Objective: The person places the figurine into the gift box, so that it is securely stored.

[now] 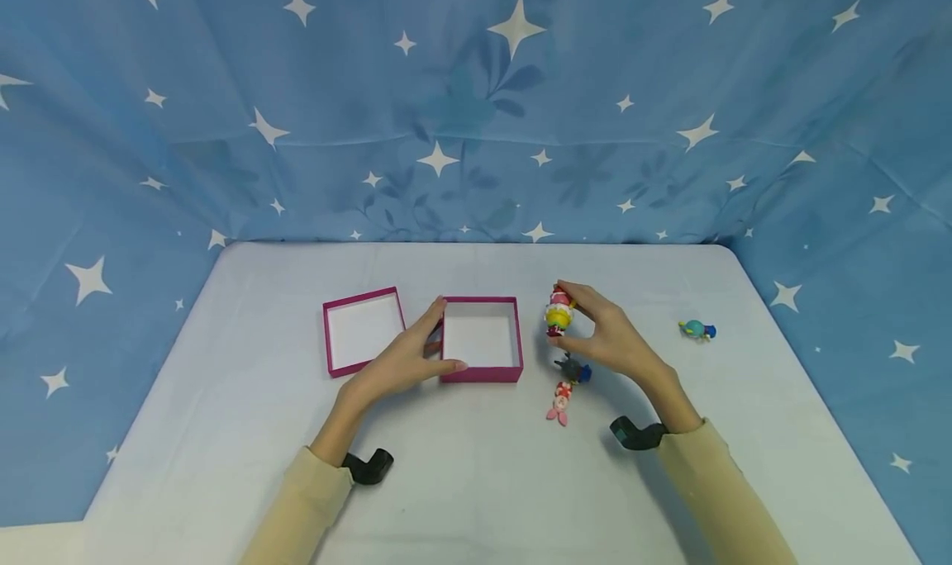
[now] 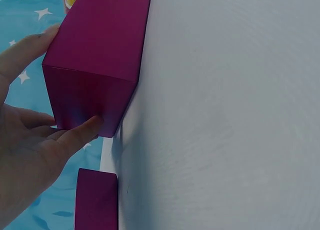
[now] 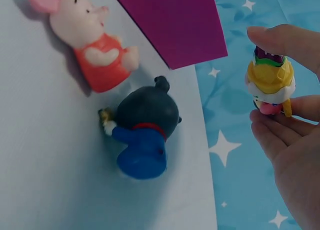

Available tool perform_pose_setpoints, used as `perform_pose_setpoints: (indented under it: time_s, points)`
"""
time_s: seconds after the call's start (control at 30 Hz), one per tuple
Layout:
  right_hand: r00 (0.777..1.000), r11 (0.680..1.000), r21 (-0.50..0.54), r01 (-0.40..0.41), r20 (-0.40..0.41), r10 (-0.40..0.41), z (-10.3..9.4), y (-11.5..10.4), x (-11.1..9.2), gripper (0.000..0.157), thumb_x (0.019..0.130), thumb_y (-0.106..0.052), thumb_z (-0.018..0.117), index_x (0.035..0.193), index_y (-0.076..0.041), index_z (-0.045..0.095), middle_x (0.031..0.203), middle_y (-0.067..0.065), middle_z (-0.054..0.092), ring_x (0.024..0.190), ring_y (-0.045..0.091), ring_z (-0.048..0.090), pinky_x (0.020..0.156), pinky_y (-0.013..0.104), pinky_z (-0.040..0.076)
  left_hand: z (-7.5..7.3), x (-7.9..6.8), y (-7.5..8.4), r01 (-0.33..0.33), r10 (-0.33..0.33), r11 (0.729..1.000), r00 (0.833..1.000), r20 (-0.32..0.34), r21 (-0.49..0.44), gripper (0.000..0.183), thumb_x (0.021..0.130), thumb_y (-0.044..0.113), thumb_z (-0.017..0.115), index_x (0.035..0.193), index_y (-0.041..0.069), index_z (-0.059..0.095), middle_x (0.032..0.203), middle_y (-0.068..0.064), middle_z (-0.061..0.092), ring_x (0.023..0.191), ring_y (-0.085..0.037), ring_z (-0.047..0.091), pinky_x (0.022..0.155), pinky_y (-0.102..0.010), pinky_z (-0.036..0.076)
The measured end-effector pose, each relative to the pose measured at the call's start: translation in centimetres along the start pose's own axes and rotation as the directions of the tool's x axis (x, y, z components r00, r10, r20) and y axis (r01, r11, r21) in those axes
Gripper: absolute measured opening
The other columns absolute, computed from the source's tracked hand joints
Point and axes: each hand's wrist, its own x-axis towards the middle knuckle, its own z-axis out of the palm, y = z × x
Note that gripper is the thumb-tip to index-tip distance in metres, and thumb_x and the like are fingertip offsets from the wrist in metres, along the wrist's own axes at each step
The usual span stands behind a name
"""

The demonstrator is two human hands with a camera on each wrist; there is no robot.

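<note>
My left hand [image 1: 397,360] grips the left end of an uncovered magenta box [image 1: 482,375] with a white inside, thumb at the front wall and fingertips at the back-left corner. In the left wrist view, the thumb lies against the end wall of the box [image 2: 95,35]. Right of the box, my right hand [image 1: 613,334] pinches a small toy figurine [image 1: 559,315] in yellow, white, red and pink between thumb and fingers. In the right wrist view, this figurine [image 3: 270,82] is held above the table; its face is mostly hidden.
Below the right hand lie a grey-headed figurine in blue [image 1: 573,370] and a pink piglet figurine [image 1: 562,401]. A turquoise and blue figurine [image 1: 697,329] lies farther right. The magenta-rimmed lid [image 1: 360,297] sits left of the box on the white table [image 1: 476,482]. A starry blue curtain [image 1: 476,94] stands behind.
</note>
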Motion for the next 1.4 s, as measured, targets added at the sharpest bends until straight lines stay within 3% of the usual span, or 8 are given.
perform_pose_setpoints:
  time_s: [0.13,0.27,0.7,0.9,1.2,1.4]
  points:
    - [1.000,1.000,-0.004,0.014,-0.003,-0.014,0.2,-0.2,0.3,0.092,0.085,-0.029,0.086,0.160,-0.009,0.036,0.159,0.013,0.043,0.143,0.039,0.047,0.116,0.056,0.041,0.0,0.1,-0.2,-0.020,0.020,1.000,1.000,0.009,0.007,0.114,0.087,0.044,0.082,0.167,0.014,0.007,0.175,-0.005,0.004,0.160,-0.020,0.012,0.124,-0.044,0.029]
    - [1.000,1.000,-0.001,0.019,0.006,-0.019,0.4,-0.6,0.6,0.092,0.085,-0.027,0.086,0.161,-0.011,0.036,0.159,0.012,0.043,0.143,0.039,0.047,0.115,0.057,0.041,0.0,0.1,-0.2,-0.020,0.019,1.000,1.000,0.003,0.019,0.113,0.087,0.047,0.081,0.167,0.014,0.008,0.175,-0.004,0.004,0.159,-0.018,0.011,0.126,-0.044,0.026]
    - [0.998,0.999,0.002,0.037,0.043,-0.037,1.6,-1.8,1.5,0.090,0.086,-0.031,0.084,0.161,-0.014,0.036,0.160,0.010,0.043,0.143,0.037,0.048,0.114,0.059,0.042,0.0,0.0,0.0,0.009,-0.010,0.999,1.000,0.008,0.038,0.116,0.087,0.049,0.081,0.166,0.012,0.005,0.174,-0.003,0.004,0.160,-0.020,0.012,0.126,-0.045,0.026]
    - [0.997,0.998,0.000,0.059,0.059,-0.059,2.0,-2.1,2.1,0.090,0.085,-0.026,0.086,0.160,-0.010,0.037,0.160,0.011,0.043,0.143,0.037,0.049,0.114,0.057,0.043,0.2,0.1,-0.1,0.014,-0.014,1.000,1.000,0.009,-0.001,0.117,0.086,0.049,0.081,0.166,0.012,0.004,0.174,-0.002,0.003,0.159,-0.021,0.016,0.123,-0.043,0.032]
    - [0.984,0.987,-0.040,0.157,0.091,-0.153,3.1,-2.6,3.4,0.088,0.085,-0.027,0.085,0.158,-0.006,0.040,0.156,0.014,0.048,0.138,0.035,0.052,0.112,0.058,0.046,0.2,0.1,0.2,0.020,-0.020,0.999,1.000,0.000,0.029,0.115,0.087,0.047,0.081,0.166,0.010,0.006,0.174,-0.005,0.007,0.159,-0.023,0.016,0.124,-0.044,0.031]
    - [0.978,0.982,-0.057,0.178,0.117,-0.171,3.7,-3.1,4.1,0.087,0.086,-0.026,0.085,0.156,-0.001,0.040,0.158,0.016,0.045,0.141,0.036,0.050,0.113,0.058,0.044,0.2,0.1,0.3,0.027,-0.027,0.999,1.000,0.000,0.035,0.115,0.088,0.049,0.080,0.166,0.011,0.006,0.174,-0.004,0.007,0.159,-0.022,0.017,0.124,-0.045,0.030]
